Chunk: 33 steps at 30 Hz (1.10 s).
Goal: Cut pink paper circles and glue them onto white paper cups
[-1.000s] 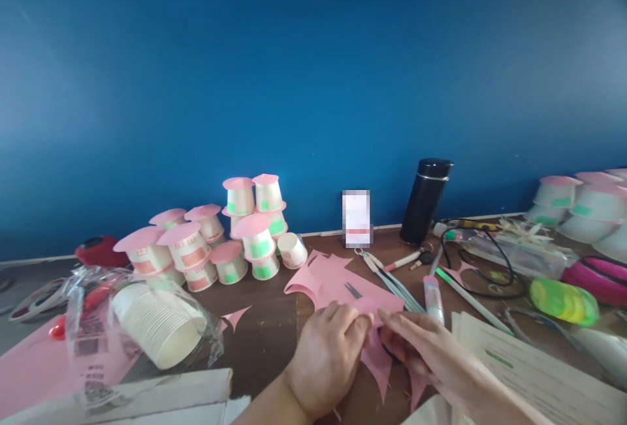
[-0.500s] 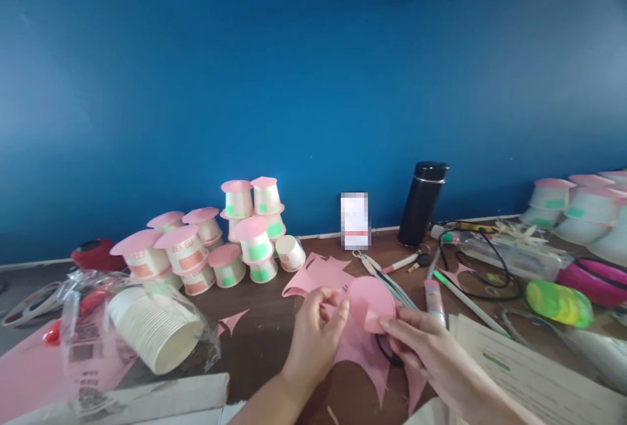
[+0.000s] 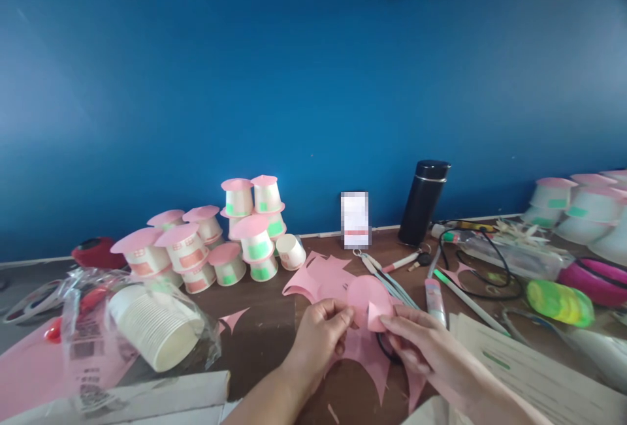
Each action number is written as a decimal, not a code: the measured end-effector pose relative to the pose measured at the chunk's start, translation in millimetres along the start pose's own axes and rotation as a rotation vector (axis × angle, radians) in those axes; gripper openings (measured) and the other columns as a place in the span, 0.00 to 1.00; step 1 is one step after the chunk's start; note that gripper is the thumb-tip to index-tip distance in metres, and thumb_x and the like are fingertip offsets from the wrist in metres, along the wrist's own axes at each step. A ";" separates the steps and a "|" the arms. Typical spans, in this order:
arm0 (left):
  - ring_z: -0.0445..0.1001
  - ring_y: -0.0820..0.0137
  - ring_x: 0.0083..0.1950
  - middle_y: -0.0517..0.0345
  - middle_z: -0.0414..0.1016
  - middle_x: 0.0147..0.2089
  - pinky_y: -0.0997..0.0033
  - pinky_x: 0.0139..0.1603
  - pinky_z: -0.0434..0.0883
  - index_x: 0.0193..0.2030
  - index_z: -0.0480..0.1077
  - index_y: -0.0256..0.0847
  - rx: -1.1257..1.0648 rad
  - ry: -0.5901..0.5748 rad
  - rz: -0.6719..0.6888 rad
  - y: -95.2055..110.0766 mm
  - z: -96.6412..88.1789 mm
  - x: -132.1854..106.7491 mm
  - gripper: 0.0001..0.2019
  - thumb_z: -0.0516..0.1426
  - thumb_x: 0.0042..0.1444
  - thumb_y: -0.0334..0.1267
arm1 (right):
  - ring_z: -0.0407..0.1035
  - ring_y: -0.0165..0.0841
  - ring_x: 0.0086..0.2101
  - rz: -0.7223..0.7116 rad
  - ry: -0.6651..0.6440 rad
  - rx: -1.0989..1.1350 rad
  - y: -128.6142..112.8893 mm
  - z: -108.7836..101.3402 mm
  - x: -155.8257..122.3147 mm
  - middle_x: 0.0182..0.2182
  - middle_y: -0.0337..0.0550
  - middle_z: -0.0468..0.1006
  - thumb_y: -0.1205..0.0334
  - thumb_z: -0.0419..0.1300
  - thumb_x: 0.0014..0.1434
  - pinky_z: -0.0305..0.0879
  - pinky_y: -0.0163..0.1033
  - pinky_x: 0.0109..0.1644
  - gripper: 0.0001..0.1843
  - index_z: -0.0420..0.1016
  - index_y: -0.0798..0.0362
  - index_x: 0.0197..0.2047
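A pink paper circle (image 3: 368, 289) is held up between my two hands above the table. My left hand (image 3: 324, 328) pinches its lower left edge between thumb and fingertips. On the other side my right hand (image 3: 416, 337) grips the lower right edge, where a small paler flap (image 3: 376, 314) of the paper is folded over. Beneath the hands lie pink paper offcuts (image 3: 365, 363) with curved cut-outs. Part of a dark loop (image 3: 388, 350), perhaps scissor handle or cord, shows below the circle.
Paper cups with pink disc tops (image 3: 252, 239) stand stacked at the back left. Nested white cups (image 3: 157, 327) lie in a plastic bag. A black flask (image 3: 424, 203), a glue stick (image 3: 435, 301), a phone-like screen (image 3: 355, 219) and papers (image 3: 529, 366) are around the hands.
My left hand has shifted slightly right and down and now takes the circle's lower left edge. The circle's lower right part has folded further into a paler flap.
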<state>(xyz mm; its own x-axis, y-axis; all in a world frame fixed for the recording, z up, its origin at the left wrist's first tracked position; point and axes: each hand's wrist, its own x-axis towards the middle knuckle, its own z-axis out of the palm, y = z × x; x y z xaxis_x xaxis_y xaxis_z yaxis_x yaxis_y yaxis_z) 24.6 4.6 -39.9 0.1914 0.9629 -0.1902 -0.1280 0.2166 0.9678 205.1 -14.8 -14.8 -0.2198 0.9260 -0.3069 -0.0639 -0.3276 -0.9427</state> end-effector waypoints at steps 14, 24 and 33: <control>0.51 0.82 0.14 0.70 0.57 0.15 0.79 0.16 0.47 0.27 0.68 0.37 -0.099 -0.031 -0.069 -1.2 0.9 -2.4 0.16 0.63 0.47 0.49 | 0.45 0.20 0.16 -0.043 0.095 -0.146 2.3 6.9 3.0 0.16 0.31 0.63 0.52 0.60 0.52 0.31 0.33 0.21 0.17 0.62 0.53 0.22; 0.53 0.82 0.15 0.69 0.59 0.15 0.79 0.16 0.49 0.26 0.67 0.37 -0.083 -0.020 -0.053 1.4 1.2 -2.7 0.16 0.63 0.47 0.49 | 0.45 0.21 0.16 -0.069 0.117 -0.189 1.1 10.1 1.9 0.15 0.30 0.61 0.50 0.59 0.52 0.33 0.33 0.21 0.19 0.60 0.52 0.19; 0.54 0.81 0.16 0.69 0.58 0.15 0.79 0.17 0.51 0.26 0.67 0.37 -0.067 -0.035 -0.034 1.4 1.5 -2.0 0.15 0.62 0.48 0.48 | 0.46 0.21 0.17 -0.095 0.123 -0.254 5.4 8.9 5.9 0.16 0.30 0.60 0.52 0.58 0.54 0.36 0.33 0.21 0.18 0.60 0.52 0.20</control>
<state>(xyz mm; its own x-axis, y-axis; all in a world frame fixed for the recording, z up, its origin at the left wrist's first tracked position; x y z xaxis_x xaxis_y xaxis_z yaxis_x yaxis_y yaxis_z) 25.5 2.8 -37.9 0.2308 0.9488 -0.2159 -0.1853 0.2607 0.9475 194.8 -12.7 -20.5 -0.1041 0.9712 -0.2142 0.1708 -0.1947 -0.9659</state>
